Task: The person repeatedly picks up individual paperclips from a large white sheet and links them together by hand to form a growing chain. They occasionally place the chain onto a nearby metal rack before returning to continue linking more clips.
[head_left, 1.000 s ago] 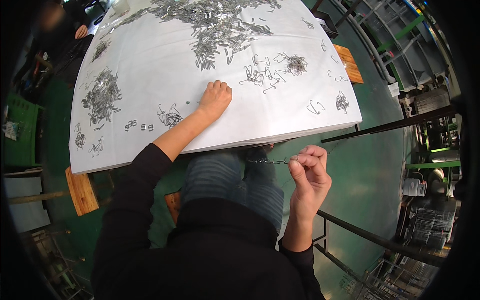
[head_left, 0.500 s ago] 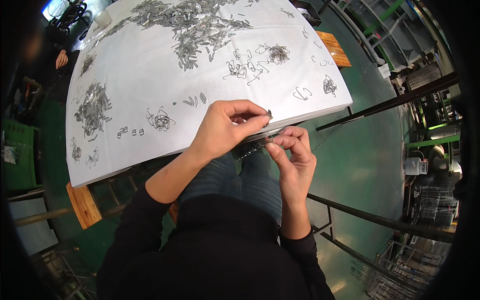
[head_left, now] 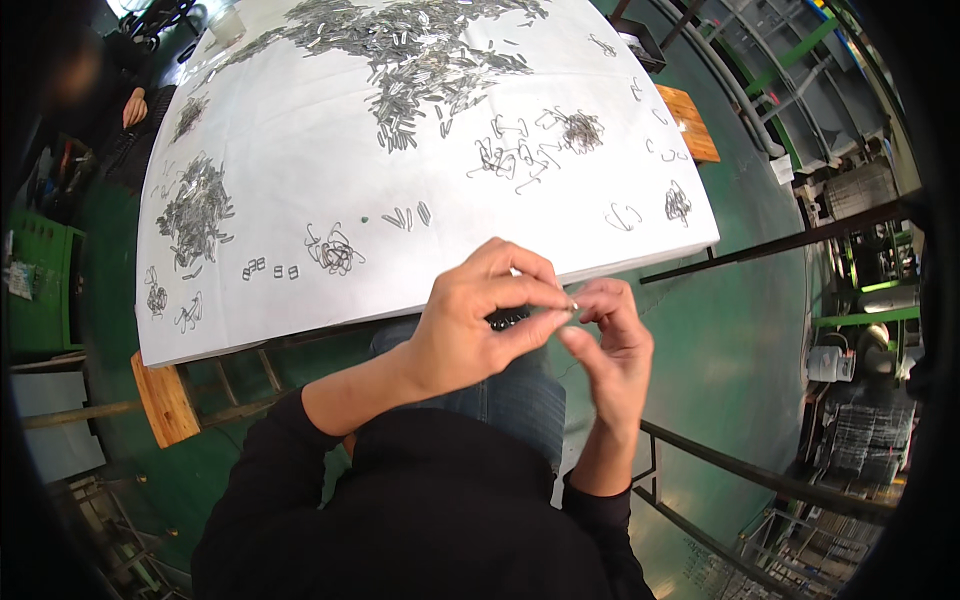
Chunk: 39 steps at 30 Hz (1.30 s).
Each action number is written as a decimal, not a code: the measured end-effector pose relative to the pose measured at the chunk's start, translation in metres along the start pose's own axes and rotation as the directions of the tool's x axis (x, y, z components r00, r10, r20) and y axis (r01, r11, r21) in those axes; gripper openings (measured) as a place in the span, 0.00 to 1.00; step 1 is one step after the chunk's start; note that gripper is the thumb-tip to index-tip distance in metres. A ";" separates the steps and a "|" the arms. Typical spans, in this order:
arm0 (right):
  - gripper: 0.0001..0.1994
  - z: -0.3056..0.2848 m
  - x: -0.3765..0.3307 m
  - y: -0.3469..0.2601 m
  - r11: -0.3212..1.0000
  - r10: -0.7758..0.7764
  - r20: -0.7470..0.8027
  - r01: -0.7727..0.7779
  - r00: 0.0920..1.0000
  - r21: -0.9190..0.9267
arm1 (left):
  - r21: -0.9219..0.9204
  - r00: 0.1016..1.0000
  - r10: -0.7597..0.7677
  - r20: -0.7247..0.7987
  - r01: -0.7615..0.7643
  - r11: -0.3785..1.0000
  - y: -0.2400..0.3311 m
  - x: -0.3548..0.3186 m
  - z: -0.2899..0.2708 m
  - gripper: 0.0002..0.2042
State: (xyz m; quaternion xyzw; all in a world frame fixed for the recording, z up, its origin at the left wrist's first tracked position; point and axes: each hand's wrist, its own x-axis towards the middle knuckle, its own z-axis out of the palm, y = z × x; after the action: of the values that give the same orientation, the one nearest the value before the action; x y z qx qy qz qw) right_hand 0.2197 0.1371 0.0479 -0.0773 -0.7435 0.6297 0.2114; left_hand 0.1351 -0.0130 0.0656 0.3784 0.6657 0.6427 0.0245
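Over the table's near edge my left hand (head_left: 460, 315) is closed in a pinch. A small shiny metal piece (head_left: 572, 307) shows at its thumb and fingertip, too small to name. My right hand (head_left: 615, 350) meets it from the right, fingers curled at the same spot and thumb bent below; what it holds is hidden. Dark, shiny chain-like loops (head_left: 508, 318) show behind my left fingers. Nearest on the white-covered table (head_left: 300, 130) lie several flat metal strips (head_left: 407, 217) and a tangle of bent wire hooks (head_left: 335, 250).
A large heap of metal strips (head_left: 400, 60) covers the far side. Wire hooks (head_left: 515, 155) lie right of centre, and another strip pile (head_left: 195, 215) at left. A wooden stool (head_left: 165, 400) stands below the left corner. Another person's hand (head_left: 134, 108) is at far left.
Both hands have moved down and slightly right, off the tabletop edge, and their fingertips have come together. The wire piece seen earlier in my right fingers no longer shows clearly.
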 end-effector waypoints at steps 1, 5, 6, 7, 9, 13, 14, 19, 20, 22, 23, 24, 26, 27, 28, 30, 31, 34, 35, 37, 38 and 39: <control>0.06 -0.008 0.012 0.005 0.997 0.075 0.022 -0.075 0.997 0.011 | -0.005 1.000 -0.002 0.003 0.002 1.000 0.001 0.000 -0.002 0.08; 0.07 -0.012 0.100 0.064 0.955 0.112 0.080 -0.085 0.990 -0.283 | -0.067 0.999 -0.027 0.036 0.029 0.997 0.005 0.001 -0.005 0.08; 0.07 -0.004 0.131 0.084 0.927 0.026 0.130 0.024 0.991 -0.374 | -0.060 0.999 -0.017 0.048 0.020 0.998 0.006 0.002 -0.005 0.08; 0.06 0.007 0.159 0.103 0.900 -0.071 0.189 0.145 0.979 -0.412 | -0.051 0.998 0.002 0.055 0.001 0.999 0.007 0.003 -0.006 0.08; 0.07 0.029 0.214 0.134 0.764 0.031 0.261 0.145 0.965 -0.629 | -0.068 0.999 0.009 0.052 -0.005 0.998 0.009 0.004 -0.004 0.08; 0.10 0.065 0.275 0.172 0.403 0.161 0.348 0.260 0.924 -0.877 | -0.064 0.998 -0.010 0.068 0.014 0.998 0.015 0.004 -0.005 0.08; 0.11 0.070 0.282 0.174 0.296 0.219 0.353 0.282 0.910 -0.913 | -0.057 0.998 0.012 0.064 -0.009 0.998 0.015 0.004 -0.006 0.08; 0.09 0.067 0.266 0.161 0.311 0.043 0.494 0.458 0.869 -0.833 | -0.100 0.998 0.013 0.061 -0.007 0.995 0.013 0.005 -0.007 0.09; 0.08 0.064 0.256 0.155 0.413 0.039 0.451 0.396 0.892 -0.820 | -0.108 0.998 0.019 0.059 -0.013 0.994 0.012 0.004 -0.007 0.09; 0.08 0.057 0.233 0.140 0.664 0.017 0.358 0.257 0.934 -0.702 | -0.087 0.999 0.020 0.028 -0.017 0.996 0.009 0.003 -0.005 0.09; 0.07 0.054 0.217 0.132 0.795 0.002 0.300 0.181 0.954 -0.580 | -0.080 1.000 0.007 0.017 -0.006 0.997 0.009 0.002 -0.004 0.09; 0.07 0.051 0.202 0.121 0.891 0.062 0.205 0.038 0.977 -0.452 | -0.071 1.000 -0.005 0.009 0.006 0.997 0.008 0.000 -0.003 0.08; 0.05 0.039 0.173 0.091 0.951 0.043 0.170 0.012 0.984 -0.310 | -0.028 0.999 -0.049 -0.009 0.049 0.998 0.007 -0.003 -0.004 0.08; 0.04 0.032 0.157 0.073 0.991 0.031 0.179 -0.008 0.983 -0.130 | -0.018 0.998 -0.053 -0.035 0.052 0.998 0.006 -0.005 -0.003 0.08; 0.04 0.025 0.140 0.055 0.995 0.094 0.160 -0.097 0.983 0.012 | -0.006 0.997 -0.054 -0.059 0.054 0.999 0.005 -0.005 -0.004 0.08; 0.03 0.010 0.100 0.016 0.960 0.091 0.153 -0.128 0.984 0.250 | -0.024 0.993 -0.076 -0.096 0.074 0.997 0.001 -0.005 -0.004 0.08; 0.03 0.006 0.082 -0.001 0.950 0.126 0.129 -0.157 0.984 0.271 | -0.023 0.991 -0.085 -0.106 0.083 0.996 0.000 -0.006 -0.004 0.08; 0.03 0.004 0.042 -0.032 0.920 0.048 0.153 -0.104 0.987 0.379 | 0.024 0.985 -0.033 -0.170 0.038 0.999 0.000 -0.008 -0.003 0.08; 0.03 0.004 0.033 -0.038 0.920 0.048 0.156 -0.105 0.987 0.377 | 0.018 0.984 -0.038 -0.172 0.041 0.999 0.000 -0.008 -0.003 0.08; 0.03 0.008 0.023 -0.043 0.922 0.043 0.141 -0.094 0.989 0.375 | 0.040 0.985 -0.012 -0.173 0.020 0.999 0.001 -0.008 -0.003 0.08; 0.03 0.009 0.021 -0.043 0.928 0.056 0.138 -0.102 0.989 0.358 | 0.053 0.985 -0.002 -0.174 0.012 0.999 0.002 -0.009 -0.003 0.08; 0.03 0.011 0.019 -0.043 0.932 0.060 0.131 -0.103 0.989 0.349 | 0.061 0.984 0.013 -0.178 -0.003 0.998 0.003 -0.008 -0.003 0.08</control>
State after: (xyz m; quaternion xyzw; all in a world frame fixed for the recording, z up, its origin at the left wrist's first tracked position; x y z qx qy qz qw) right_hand 0.2045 0.1262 0.0923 -0.0314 -0.6252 0.7651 0.1509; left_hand 0.1407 -0.0201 0.0646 0.3226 0.6828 0.6536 -0.0492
